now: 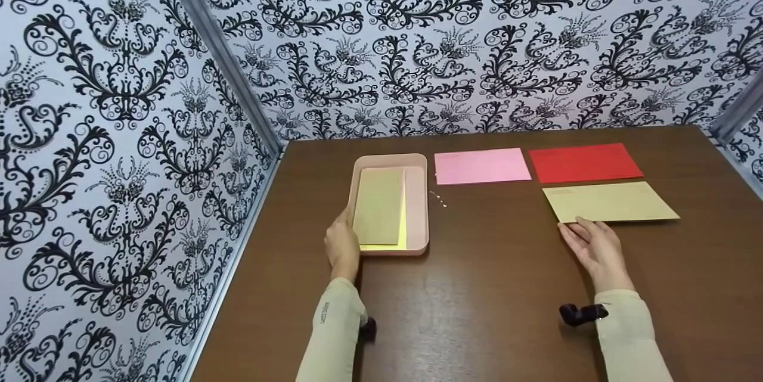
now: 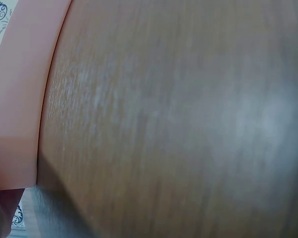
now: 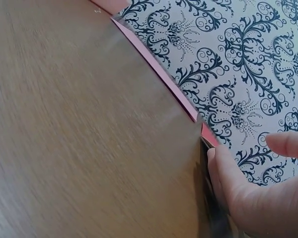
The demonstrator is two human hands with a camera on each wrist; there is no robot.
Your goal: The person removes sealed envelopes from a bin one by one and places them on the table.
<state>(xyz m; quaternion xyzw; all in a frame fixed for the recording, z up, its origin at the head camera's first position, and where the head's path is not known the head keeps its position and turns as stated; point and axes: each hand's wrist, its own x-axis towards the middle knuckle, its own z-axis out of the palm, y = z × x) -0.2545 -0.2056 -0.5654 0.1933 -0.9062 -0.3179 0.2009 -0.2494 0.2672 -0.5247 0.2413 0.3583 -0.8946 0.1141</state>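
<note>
Right hand: the right hand [image 1: 599,257] is at the near edge of a tan paper [image 1: 608,200], toward its left corner, with the fingers touching it; I cannot tell whether they pinch it or only rest against it.
Tan paper: on the right part of the worktop [image 1: 477,286], just in front of a red paper [image 1: 587,163].
Red paper: lies flat near the back wall [image 1: 417,42], to the right of a pink paper [image 1: 483,166], a narrow strip of wood between them.
Pink paper: lies flat between the red one and a pale pink tray [image 1: 422,209].
Tray: stands on the left part of the worktop, rounded at the corners, its long sides running away from the person.
Left hand: the left hand [image 1: 343,245] holds the tray by its left side; in the left wrist view the fingers are mostly out of frame.
Tray contents: another tan sheet [image 1: 380,206] on top, with a bright yellow sheet [image 1: 402,233] showing beneath it along the right and near edges.
Shiny specks: a few small ones [image 1: 439,198] on the wood, just right of the tray.
Walls: white with black scrollwork.
Sleeves: pale, one on each forearm [image 1: 626,322], a small black device [image 1: 584,314] at each wrist.
</note>
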